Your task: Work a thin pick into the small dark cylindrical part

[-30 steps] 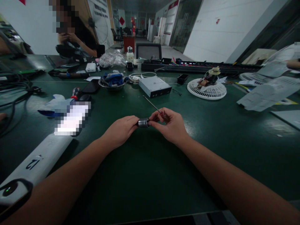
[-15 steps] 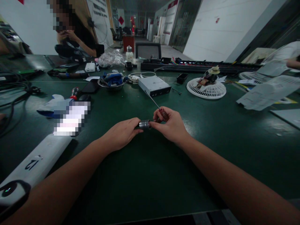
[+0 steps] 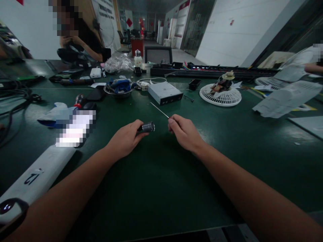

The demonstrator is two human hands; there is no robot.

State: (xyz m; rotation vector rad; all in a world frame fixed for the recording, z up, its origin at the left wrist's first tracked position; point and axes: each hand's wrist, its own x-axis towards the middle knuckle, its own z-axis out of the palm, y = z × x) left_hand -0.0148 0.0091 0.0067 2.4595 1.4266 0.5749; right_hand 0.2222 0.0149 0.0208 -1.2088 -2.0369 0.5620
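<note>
My left hand (image 3: 126, 139) is closed on a short metal cylinder (image 3: 148, 126), gripping its left end between thumb and fingers. The cylinder's shiny, ring-shaped end faces right, and its other end is hidden in the hand. To the right, my right hand (image 3: 185, 132) wraps round the handle of a screwdriver (image 3: 159, 110). Its thin shaft slants up and to the left, with the tip in the air short of the silver disc drive. Between the screwdriver hand and the cylinder there is a small gap. Both hands are above the green tabletop (image 3: 156, 188).
Beyond the hands lie a silver disc drive (image 3: 165, 92), a metal bowl (image 3: 119, 94) with blue cloth, and a white fan grille (image 3: 220, 97). At left are a white device marked 12 (image 3: 37, 174) and a lit screen (image 3: 75, 127). A person sits at the far left.
My right hand has come away from the cylinder and now grips the screwdriver by its handle. The left hand has shifted slightly left and up, turning the cylinder's open end more into view.
</note>
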